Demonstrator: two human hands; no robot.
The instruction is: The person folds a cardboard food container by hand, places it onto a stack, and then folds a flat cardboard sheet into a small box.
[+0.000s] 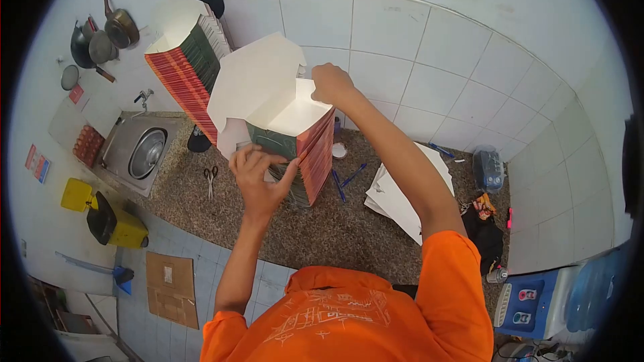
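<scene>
An open cardboard box (272,118), white inside with red and green outer sides, sits on top of a tall stack of nested boxes (312,177). Its white lid (255,80) is raised and leans away to the left. My left hand (258,177) grips the near corner of the top box, thumb on the red side and fingers against the green side. My right hand (330,85) is closed at the box's far right rim; its fingertips are partly hidden. Behind on the left stands another tall stack of similar boxes (181,70).
On the granite counter (302,238) lie scissors (210,183), blue pens (345,177), white cardboard sheets (409,191) and a clear plastic container (488,169). A sink (144,154) is at left; a blue water dispenser (526,302) is at right. The tiled wall (382,27) stands behind.
</scene>
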